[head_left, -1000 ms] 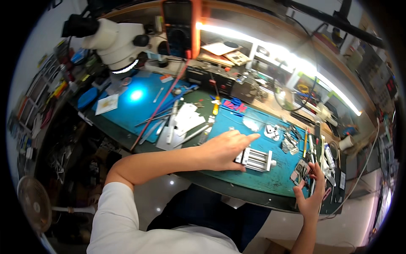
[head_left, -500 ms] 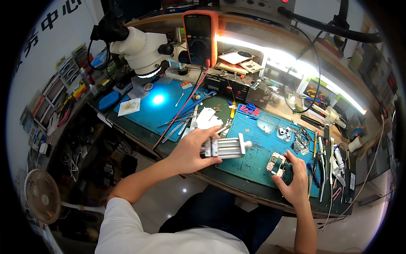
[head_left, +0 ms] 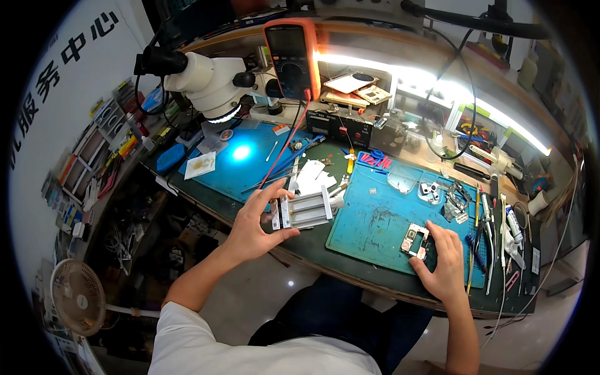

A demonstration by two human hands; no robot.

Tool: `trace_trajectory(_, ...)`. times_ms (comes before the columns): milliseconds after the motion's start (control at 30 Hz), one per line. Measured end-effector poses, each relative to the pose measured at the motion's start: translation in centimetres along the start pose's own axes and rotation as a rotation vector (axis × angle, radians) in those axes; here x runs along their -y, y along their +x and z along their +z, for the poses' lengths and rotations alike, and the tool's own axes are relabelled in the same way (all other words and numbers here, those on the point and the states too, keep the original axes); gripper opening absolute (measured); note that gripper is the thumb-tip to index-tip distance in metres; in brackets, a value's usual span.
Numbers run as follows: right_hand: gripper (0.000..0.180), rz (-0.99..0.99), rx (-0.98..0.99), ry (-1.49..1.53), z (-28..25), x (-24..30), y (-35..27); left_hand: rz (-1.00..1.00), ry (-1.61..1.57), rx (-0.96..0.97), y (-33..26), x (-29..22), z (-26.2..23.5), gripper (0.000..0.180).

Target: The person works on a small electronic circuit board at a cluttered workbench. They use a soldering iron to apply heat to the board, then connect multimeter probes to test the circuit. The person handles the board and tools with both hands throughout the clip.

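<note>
Silver metal holder with parallel rods: above the dark green tabletop, near its front edge and left of the blue-green work mat; seemingly raised, contact beneath not tellable.
Left hand: thumb and fingers pinching the holder at its left end, palm just past the tabletop's front edge.
Small rectangular silver-and-pink electronic part with a cut-out: over the mat, towards the tabletop's front right corner; resting or lifted, cannot tell.
Right hand: thumb and fingers curved round the electronic part's right side, pinching it.
Stage reached, by judgement: early; holder and electronic part both in grasp, one per hand.
Left undone: electronic part unclamped, rods bare, holder and electronic part well apart.
Clear plastic tray with small parts: behind the electronic part, towards the tabletop's rear edge.
Long thin hand tools: along the tabletop's right edge.
</note>
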State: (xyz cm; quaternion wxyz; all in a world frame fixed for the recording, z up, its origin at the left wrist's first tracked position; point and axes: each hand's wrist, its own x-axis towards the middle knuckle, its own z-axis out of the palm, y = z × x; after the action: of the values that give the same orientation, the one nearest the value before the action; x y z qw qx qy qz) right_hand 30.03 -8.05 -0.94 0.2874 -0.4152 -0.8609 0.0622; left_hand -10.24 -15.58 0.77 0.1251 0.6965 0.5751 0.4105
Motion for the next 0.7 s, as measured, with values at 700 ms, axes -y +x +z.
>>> trace_trajectory(700,0.072,0.021,-0.104,0.055,0.4,-0.4,-0.4,0.286,0.111,0.073,1.6,-2.3,3.5,0.100)
